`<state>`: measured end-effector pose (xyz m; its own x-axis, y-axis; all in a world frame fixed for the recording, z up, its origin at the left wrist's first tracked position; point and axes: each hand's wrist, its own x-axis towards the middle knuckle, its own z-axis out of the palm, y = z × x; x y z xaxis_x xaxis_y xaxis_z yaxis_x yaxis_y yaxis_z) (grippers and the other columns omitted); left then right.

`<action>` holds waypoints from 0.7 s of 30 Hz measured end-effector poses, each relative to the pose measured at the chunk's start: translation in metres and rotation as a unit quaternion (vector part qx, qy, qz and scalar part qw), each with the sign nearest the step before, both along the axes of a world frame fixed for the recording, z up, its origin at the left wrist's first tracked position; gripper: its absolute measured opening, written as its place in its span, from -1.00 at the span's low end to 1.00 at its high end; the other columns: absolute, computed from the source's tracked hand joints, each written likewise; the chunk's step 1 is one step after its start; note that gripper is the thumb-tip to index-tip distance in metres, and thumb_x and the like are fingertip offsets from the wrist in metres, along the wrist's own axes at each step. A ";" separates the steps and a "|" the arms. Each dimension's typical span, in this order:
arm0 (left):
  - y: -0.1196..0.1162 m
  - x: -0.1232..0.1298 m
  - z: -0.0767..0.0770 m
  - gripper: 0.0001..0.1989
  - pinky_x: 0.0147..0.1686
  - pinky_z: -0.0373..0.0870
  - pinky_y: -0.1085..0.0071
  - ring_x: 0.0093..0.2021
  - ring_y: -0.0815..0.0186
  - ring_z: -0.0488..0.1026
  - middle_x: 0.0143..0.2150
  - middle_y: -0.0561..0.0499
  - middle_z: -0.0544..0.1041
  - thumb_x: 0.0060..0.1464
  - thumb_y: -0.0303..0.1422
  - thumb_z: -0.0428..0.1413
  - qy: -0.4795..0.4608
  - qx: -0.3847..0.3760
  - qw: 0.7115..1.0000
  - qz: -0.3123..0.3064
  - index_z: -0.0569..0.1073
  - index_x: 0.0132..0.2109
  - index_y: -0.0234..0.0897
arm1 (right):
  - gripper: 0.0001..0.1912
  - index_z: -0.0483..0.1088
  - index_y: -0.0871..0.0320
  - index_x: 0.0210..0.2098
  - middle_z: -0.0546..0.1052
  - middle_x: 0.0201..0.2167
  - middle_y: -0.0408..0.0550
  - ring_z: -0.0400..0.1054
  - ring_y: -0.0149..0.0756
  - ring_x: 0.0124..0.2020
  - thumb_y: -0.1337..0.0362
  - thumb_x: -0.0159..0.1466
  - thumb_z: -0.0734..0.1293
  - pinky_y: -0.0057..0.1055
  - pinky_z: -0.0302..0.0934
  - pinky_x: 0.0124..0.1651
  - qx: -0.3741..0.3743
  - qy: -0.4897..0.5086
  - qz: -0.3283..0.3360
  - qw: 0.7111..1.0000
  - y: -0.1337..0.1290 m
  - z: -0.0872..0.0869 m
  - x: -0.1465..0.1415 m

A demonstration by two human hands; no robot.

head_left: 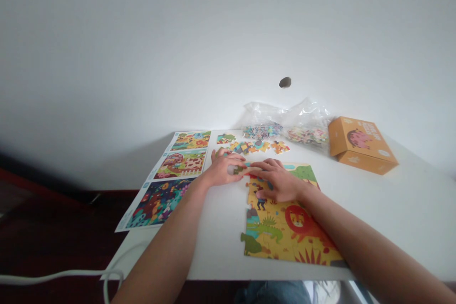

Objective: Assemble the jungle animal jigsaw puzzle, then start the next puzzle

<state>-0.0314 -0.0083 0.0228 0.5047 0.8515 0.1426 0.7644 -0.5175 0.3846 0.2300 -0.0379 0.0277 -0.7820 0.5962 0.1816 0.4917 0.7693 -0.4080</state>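
Note:
A partly joined jigsaw puzzle with a red lion, a green crocodile and yellow ground lies on the white table. At its upper left edge, my left hand has its fingers closed around a small puzzle piece, which they partly cover. My right hand rests palm down on the upper part of the puzzle, fingers stretched left toward that same piece. Loose puzzle pieces lie just beyond both hands. The puzzle's top left corner is partly hidden under my right fingers.
A printed picture sheet lies on the left under my left forearm. Clear bags of pieces and an orange box stand along the wall. A white cable hangs by the table's front left corner.

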 end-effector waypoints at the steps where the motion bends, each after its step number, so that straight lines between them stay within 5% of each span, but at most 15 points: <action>1: -0.001 0.001 0.001 -0.69 0.24 -0.07 -0.20 0.23 -0.07 0.19 0.15 0.09 0.52 -0.04 -0.17 0.29 0.006 -0.002 1.000 0.003 0.62 -0.09 0.05 | -0.27 0.15 -0.08 0.35 0.26 0.32 0.03 0.13 0.08 0.15 -0.02 0.24 0.36 0.12 -0.01 0.20 0.001 0.006 0.004 1.000 -0.001 0.001 0.000; 13: 0.000 0.002 -0.001 -0.75 0.23 -0.13 -0.20 0.22 -0.10 0.16 0.14 0.10 0.52 0.00 -0.13 0.27 0.011 0.006 1.000 0.006 0.62 -0.13 0.03 | -0.14 0.00 0.02 0.40 0.43 0.11 0.08 0.10 0.03 0.12 0.14 0.19 0.40 0.06 0.01 0.19 -0.043 0.039 0.012 0.998 -0.010 0.009 -0.001; 21: 0.003 -0.001 -0.004 -0.75 0.20 -0.04 -0.15 0.19 -0.07 0.18 0.12 0.08 0.51 0.01 -0.17 0.28 0.014 0.019 1.000 -0.010 0.62 -0.11 0.04 | -0.17 0.19 -0.07 0.32 0.34 0.21 0.04 0.13 0.06 0.13 0.12 0.08 0.47 0.06 0.04 0.17 -0.020 -0.011 0.000 1.000 -0.010 0.013 0.006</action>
